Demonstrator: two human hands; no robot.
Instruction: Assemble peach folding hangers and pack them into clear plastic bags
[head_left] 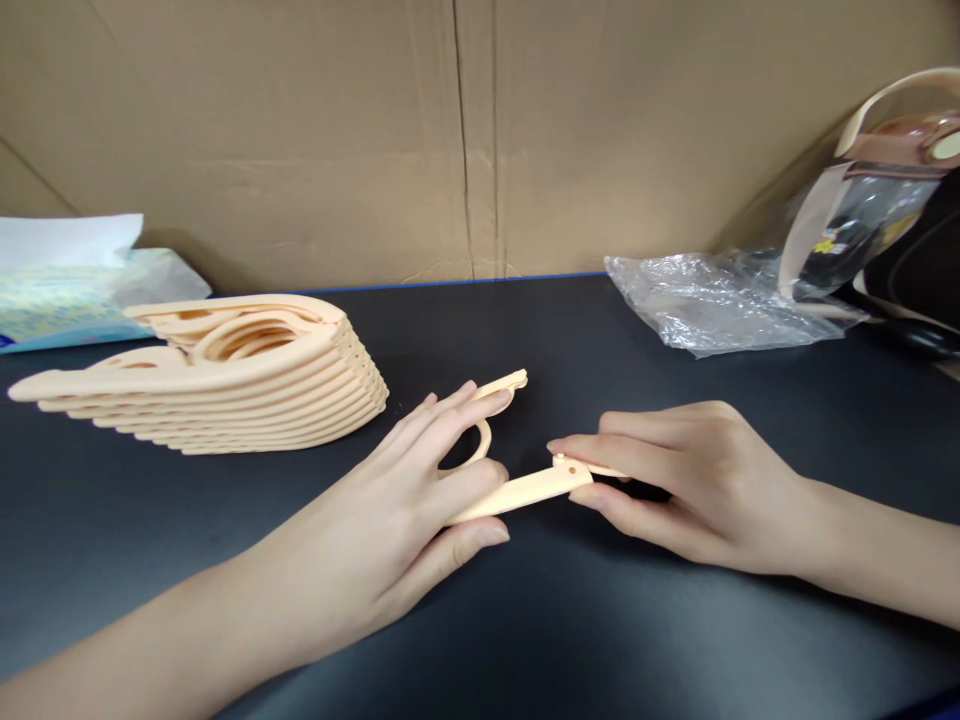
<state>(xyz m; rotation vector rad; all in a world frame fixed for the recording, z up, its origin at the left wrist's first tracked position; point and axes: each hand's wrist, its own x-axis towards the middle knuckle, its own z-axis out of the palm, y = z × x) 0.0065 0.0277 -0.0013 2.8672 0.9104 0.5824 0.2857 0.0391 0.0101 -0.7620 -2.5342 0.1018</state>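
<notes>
My left hand (427,480) is closed around a cream plastic piece, which looks like a folding clothes hanger (536,489). One flat arm of it, with a small round hole near its end, points right from between thumb and fingers. A curved loop and a second straight arm show beyond the fingers. My right hand (682,480) pinches a thin cream strip (604,470) between thumb and fingers, at the holed end of that arm. Whether strip and arm are joined, I cannot tell. Left of my hands lies a neat stack of matching cream hangers (300,400).
A tissue pack (60,285) lies at the far left, behind the stack. Crumpled clear plastic bag (712,300) rests at the back right, beside a drinking bottle (870,220) with a strap. A cardboard wall (337,150) rises behind the black table (525,630).
</notes>
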